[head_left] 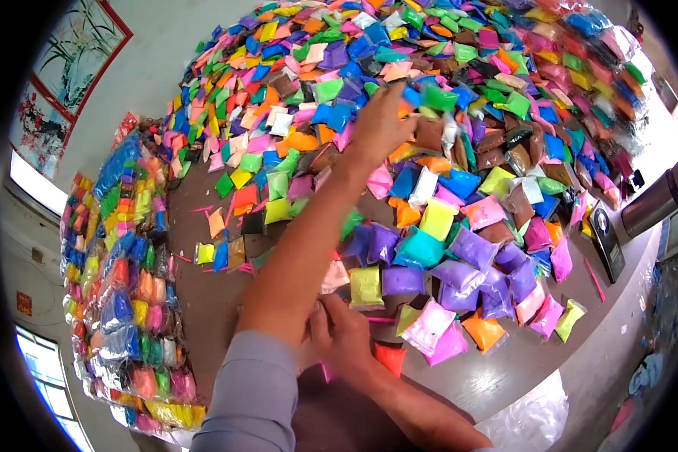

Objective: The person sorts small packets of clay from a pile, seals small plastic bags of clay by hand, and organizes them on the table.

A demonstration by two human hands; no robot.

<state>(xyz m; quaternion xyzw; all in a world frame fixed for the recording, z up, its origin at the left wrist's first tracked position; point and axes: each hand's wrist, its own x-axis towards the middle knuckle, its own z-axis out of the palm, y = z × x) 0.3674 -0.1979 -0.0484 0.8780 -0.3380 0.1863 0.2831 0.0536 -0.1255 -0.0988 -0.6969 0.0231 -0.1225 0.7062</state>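
Observation:
My left hand [384, 124] reaches far into the big pile of small colored packets, its fingertips beside a green packet [438, 98] and a brown one [429, 133]. Those fingertips are partly lost among the packets, so their grip is unclear. Nearer to me, my right hand [339, 331] is closed with curled fingers, partly behind my left forearm. What it holds is hidden; a bit of pink shows below it. Close by are a yellow packet [366, 288], a pale pink packet [334, 277] and a red packet [390, 358].
Bundled bags of packets [135, 301] are stacked along the left side. At the right edge stand a dark metal flask [655, 200] and a small scale [606, 241]. A pink stick [594, 279] lies near them. Clear plastic [531, 418] hangs at the front edge.

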